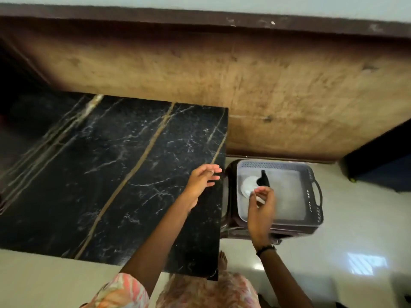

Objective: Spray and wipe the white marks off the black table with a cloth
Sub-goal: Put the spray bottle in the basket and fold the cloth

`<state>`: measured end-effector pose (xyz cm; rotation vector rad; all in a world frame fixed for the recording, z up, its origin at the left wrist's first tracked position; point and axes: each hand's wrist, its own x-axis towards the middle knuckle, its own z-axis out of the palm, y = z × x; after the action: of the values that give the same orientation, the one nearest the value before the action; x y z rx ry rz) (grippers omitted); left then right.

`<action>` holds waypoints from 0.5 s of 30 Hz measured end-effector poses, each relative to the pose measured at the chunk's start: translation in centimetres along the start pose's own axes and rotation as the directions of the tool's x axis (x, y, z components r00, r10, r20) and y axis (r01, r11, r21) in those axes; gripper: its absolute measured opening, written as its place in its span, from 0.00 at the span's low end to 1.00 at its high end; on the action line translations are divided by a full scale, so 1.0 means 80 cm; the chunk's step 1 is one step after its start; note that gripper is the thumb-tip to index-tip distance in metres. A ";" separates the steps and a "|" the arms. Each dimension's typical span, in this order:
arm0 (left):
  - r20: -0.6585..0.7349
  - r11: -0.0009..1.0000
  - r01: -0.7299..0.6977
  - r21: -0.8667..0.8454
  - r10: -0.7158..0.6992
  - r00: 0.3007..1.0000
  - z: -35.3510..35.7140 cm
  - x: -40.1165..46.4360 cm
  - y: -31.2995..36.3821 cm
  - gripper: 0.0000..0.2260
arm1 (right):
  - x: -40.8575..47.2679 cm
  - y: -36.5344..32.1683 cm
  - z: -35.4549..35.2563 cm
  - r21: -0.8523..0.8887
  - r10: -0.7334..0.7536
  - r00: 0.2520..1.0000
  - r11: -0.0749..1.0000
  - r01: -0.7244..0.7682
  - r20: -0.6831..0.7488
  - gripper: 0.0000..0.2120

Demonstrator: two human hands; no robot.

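The black marble table (115,174) has gold and white veins; faint whitish specks show near its right edge. A spray bottle (249,185) with a white body and black trigger head stands in a grey basket (289,196) to the right of the table. My right hand (261,207) is over the basket, its fingertips at the bottle's near side; whether they grip it is unclear. My left hand (203,181) hovers above the table's right edge with fingers spread and nothing in it. No cloth is in view.
The basket rests on a dark stool (231,230) set against the table's right side. A brown wooden panel (244,85) rises behind the table. Pale glossy floor (344,252) lies to the right and in front, and a dark object (382,161) stands at far right.
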<state>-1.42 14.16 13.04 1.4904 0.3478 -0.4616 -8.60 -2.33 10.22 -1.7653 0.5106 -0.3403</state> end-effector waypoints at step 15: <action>-0.487 0.982 -0.084 -0.167 -0.008 0.873 -0.463 -0.137 -0.029 0.11 | -0.187 -0.117 0.438 0.002 -0.155 0.762 0.980 0.198 0.629 0.09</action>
<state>-9.86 51.93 14.29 1.4158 0.7373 -0.0082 -3.01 36.54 11.07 -1.8629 -0.1343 0.1535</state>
